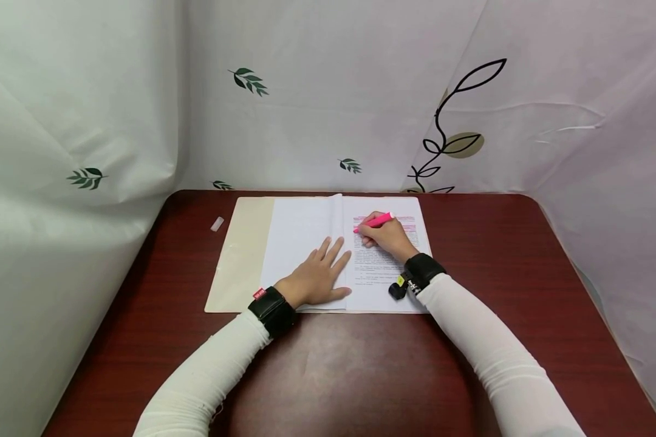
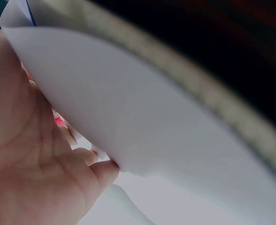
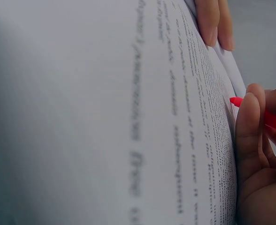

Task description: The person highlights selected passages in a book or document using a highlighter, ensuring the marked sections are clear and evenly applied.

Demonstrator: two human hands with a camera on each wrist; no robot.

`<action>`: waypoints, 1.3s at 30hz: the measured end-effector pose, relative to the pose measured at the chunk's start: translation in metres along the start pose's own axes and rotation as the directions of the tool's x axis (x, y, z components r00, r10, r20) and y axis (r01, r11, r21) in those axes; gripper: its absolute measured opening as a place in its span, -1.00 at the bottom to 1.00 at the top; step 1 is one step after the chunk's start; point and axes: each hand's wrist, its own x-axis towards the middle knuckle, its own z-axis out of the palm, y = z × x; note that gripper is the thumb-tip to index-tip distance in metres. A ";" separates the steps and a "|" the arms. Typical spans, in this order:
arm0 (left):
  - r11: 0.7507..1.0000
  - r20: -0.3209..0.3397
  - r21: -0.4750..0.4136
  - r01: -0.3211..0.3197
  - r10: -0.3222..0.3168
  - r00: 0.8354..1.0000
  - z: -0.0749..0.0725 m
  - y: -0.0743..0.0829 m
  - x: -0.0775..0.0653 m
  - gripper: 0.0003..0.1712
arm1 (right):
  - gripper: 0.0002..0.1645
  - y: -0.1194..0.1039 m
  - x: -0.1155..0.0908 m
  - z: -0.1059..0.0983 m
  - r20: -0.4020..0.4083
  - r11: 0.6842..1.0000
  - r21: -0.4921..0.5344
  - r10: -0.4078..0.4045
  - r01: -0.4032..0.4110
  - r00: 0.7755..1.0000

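Observation:
Printed pages lie open in a cream folder (image 1: pixel 235 261) on the table. My right hand (image 1: pixel 385 235) pinches a pink highlighter (image 1: pixel 379 220), its tip at the left edge of the text on the right-hand page (image 1: pixel 372 294). Several lines near the top of that page carry pink marking. In the right wrist view the highlighter (image 3: pixel 274 121) shows between thumb and fingers, its tip close to the paper. My left hand (image 1: pixel 317 279) rests with spread fingers on the blank left page (image 1: pixel 295 227), fingertips near the fold. The left wrist view shows its palm (image 2: pixel 39 154) beside the paper (image 2: pixel 95 89).
A small whitish translucent piece (image 1: pixel 217 224) lies left of the folder on the dark red-brown table (image 1: pixel 388 370). White cloth with leaf prints (image 1: pixel 306 103) hangs behind and along both sides. Each wrist wears a black band (image 1: pixel 273 311).

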 end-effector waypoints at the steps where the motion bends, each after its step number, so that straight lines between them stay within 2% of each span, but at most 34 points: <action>1: 1.000 0.002 0.001 0.001 -0.001 1.000 0.000 0.000 0.000 0.02 | -0.78 0.000 0.000 0.000 0.001 1.000 0.003 -0.004 0.004 1.000; 13: 1.000 0.012 -0.009 0.004 -0.004 1.000 -0.001 0.001 0.000 0.02 | -0.79 -0.002 -0.001 0.000 -0.007 0.997 -0.053 0.049 -0.050 0.999; 39: 1.000 -0.010 0.016 0.000 0.000 1.000 -0.003 0.001 -0.002 0.01 | -0.80 -0.004 -0.005 -0.003 -0.014 0.999 0.003 0.041 -0.041 0.999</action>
